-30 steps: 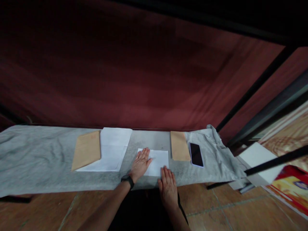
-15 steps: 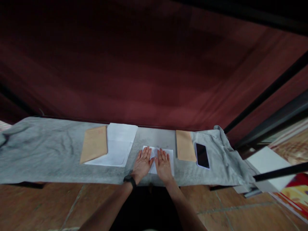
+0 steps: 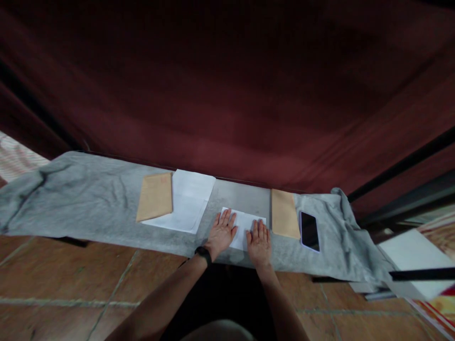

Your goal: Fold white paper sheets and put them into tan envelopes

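Note:
A small white sheet of paper [image 3: 242,229], which looks folded, lies flat on the grey cloth near the front edge. My left hand [image 3: 221,233] rests palm down on its left part, fingers stretched out. On its right part lies my right hand [image 3: 259,242], also palm down with the fingers extended. Between the two hands the middle of the paper shows; the rest is under the palms. Just right of my right hand is a brown envelope [image 3: 285,214]. To the left, another brown envelope [image 3: 155,196] overlaps larger white sheets [image 3: 190,199].
A grey cloth [image 3: 103,203] covers the long narrow table. A phone [image 3: 309,231] with a pale purple edge lies right of the right envelope. Behind the table hangs a dark red curtain-like surface [image 3: 231,118]. A white board [image 3: 414,251] stands at the lower right.
My hands have moved apart, each sliding outward over the small paper, so more of its middle shows. The camera view has shifted and tilted slightly. The envelopes and phone stay in place.

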